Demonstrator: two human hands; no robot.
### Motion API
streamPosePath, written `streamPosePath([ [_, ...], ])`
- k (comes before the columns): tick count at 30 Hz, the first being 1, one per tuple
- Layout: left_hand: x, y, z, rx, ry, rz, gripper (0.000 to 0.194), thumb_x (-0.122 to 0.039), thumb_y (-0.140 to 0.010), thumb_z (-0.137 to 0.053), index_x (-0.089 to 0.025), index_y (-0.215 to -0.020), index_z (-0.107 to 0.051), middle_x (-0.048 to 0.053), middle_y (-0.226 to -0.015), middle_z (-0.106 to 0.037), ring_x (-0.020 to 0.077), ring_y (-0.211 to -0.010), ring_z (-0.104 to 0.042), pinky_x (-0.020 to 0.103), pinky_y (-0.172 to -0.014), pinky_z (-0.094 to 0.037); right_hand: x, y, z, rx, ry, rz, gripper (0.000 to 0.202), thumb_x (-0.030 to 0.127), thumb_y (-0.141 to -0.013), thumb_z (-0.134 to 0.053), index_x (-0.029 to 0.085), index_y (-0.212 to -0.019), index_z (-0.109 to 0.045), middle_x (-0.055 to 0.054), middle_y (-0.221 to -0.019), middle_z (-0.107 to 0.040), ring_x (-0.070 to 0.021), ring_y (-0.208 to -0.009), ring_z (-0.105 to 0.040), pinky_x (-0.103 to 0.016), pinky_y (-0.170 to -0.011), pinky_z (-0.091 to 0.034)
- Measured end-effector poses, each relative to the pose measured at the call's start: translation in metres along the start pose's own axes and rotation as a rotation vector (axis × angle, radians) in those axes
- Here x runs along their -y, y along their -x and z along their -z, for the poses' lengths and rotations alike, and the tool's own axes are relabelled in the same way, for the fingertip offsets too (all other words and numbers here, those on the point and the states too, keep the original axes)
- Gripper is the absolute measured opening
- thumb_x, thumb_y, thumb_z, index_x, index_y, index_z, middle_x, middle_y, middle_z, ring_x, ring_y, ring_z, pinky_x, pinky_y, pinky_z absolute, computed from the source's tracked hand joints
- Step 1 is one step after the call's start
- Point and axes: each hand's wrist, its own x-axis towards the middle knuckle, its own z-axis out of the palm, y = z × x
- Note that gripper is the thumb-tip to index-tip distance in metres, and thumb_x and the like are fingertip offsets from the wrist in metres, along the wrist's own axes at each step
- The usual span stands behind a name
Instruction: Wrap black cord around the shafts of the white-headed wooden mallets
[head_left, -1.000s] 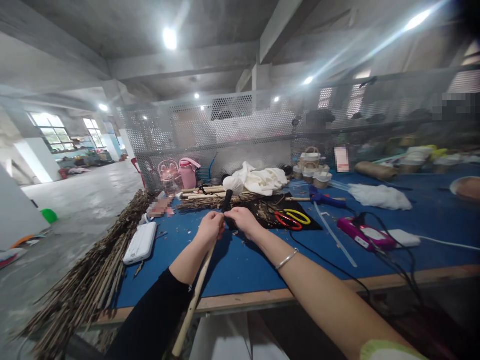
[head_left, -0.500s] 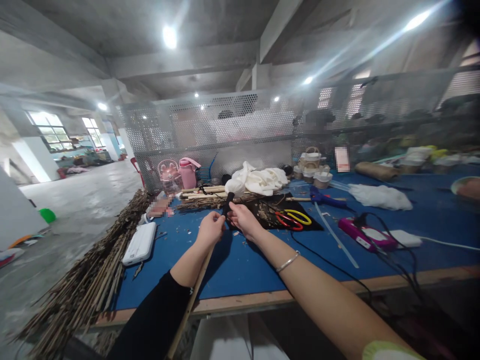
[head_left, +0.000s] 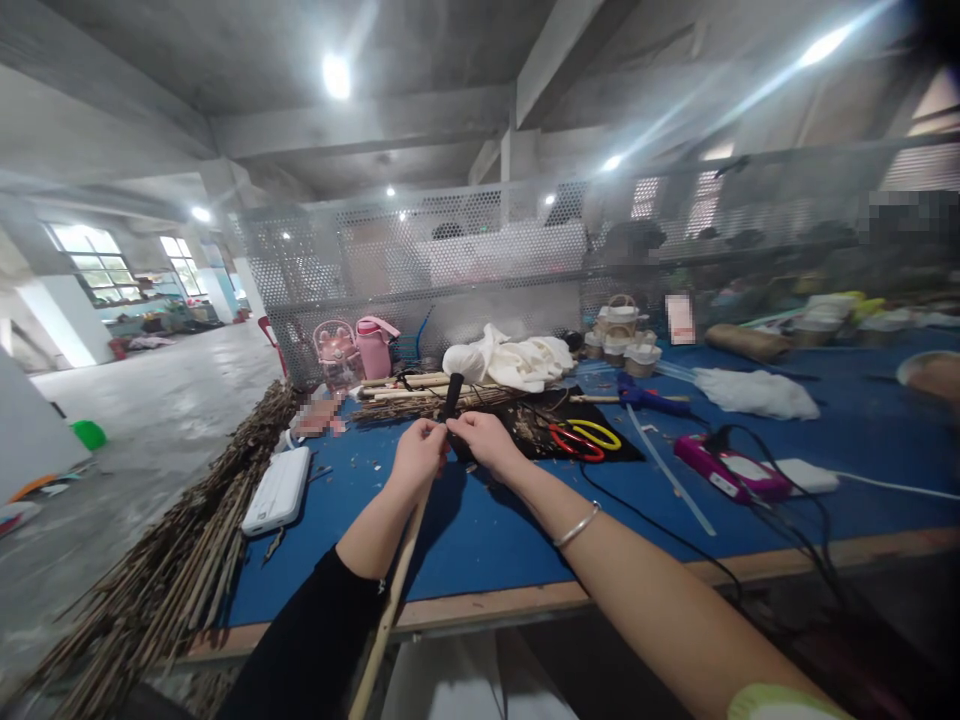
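A long pale wooden stick (head_left: 401, 580) slants up from the bottom edge toward both hands, over the front of the blue table (head_left: 480, 545). Its upper end shows a black wrapping (head_left: 451, 397), the top of which meets the rounded white cloth (head_left: 461, 362) in the picture; whether they touch, I cannot tell. My left hand (head_left: 417, 455) is closed around the stick just below the wrapping. Close beside it, my right hand (head_left: 487, 440) pinches at the wrapping's lower part, thumb and fingertips together. Red-and-yellow-handled scissors (head_left: 589, 438) lie to the right on a dark cloth (head_left: 626, 450).
A bundle of dry twigs (head_left: 172, 540) covers the table's left edge, beside a white power bank (head_left: 277, 490). Cut sticks (head_left: 397, 405) lie behind my hands. A blue glue gun (head_left: 649, 397), a purple device (head_left: 724, 468) and cables occupy the right. A perforated metal panel (head_left: 315, 275) stands behind.
My right hand has come down and left along the black wrapping, close to my left hand. More of the wrapping's upper part shows now, and its top stands straighter.
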Motion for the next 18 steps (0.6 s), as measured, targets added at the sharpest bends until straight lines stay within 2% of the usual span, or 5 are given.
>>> streamPosePath([
  [4, -0.007, 0.003, 0.000, 0.003, -0.054, 0.003, 0.013, -0.026, -0.077, -0.048, -0.020, -0.067, -0.043, -0.005, -0.046, -0.048, 0.0062, -0.031, -0.037, 0.017, -0.031, -0.027, -0.007, -0.005, 0.001, -0.045, -0.106, -0.037, 0.031, 0.045, -0.072, -0.056, 0.017, -0.062, -0.048, 0.004, -0.054, -0.043, -0.0091, -0.051, -0.038, -0.022, -0.048, -0.029],
  [7, -0.009, 0.005, -0.002, 0.022, -0.145, 0.005, 0.014, -0.026, -0.077, -0.049, -0.020, -0.065, -0.043, -0.005, -0.045, -0.048, 0.0071, -0.031, -0.038, 0.017, -0.032, -0.028, -0.009, -0.010, 0.001, -0.122, -0.299, -0.155, 0.034, 0.050, -0.073, -0.056, 0.018, -0.074, -0.046, 0.001, -0.063, -0.050, -0.0103, -0.057, -0.048, -0.021, -0.052, -0.037],
  [11, -0.006, 0.005, -0.003, 0.016, -0.200, -0.070, 0.014, -0.028, -0.077, -0.048, -0.020, -0.066, -0.045, -0.004, -0.047, -0.050, 0.0085, -0.032, -0.040, 0.019, -0.032, -0.029, -0.002, -0.007, -0.004, 0.018, -0.554, -0.265, 0.036, 0.053, -0.075, -0.055, 0.019, -0.077, -0.042, 0.002, -0.063, -0.050, -0.0099, -0.053, -0.051, -0.022, -0.051, -0.041],
  [14, -0.004, 0.003, -0.002, -0.017, -0.239, -0.106, 0.015, -0.031, -0.077, -0.049, -0.020, -0.066, -0.047, -0.004, -0.045, -0.050, 0.0088, -0.032, -0.041, 0.019, -0.034, -0.030, 0.002, -0.001, -0.008, 0.124, -0.499, -0.227, 0.038, 0.055, -0.074, -0.054, 0.019, -0.074, -0.043, 0.003, -0.056, -0.048, -0.0090, -0.045, -0.046, -0.021, -0.044, -0.036],
  [18, -0.004, 0.002, 0.000, -0.027, -0.158, -0.082, 0.019, -0.034, -0.077, -0.049, -0.019, -0.065, -0.047, -0.003, -0.045, -0.048, 0.0080, -0.031, -0.038, 0.020, -0.033, -0.028, 0.006, 0.001, -0.006, 0.117, -0.329, -0.149, 0.040, 0.055, -0.071, -0.056, 0.017, -0.069, -0.045, 0.005, -0.049, -0.043, -0.0062, -0.039, -0.035, -0.020, -0.038, -0.026],
])
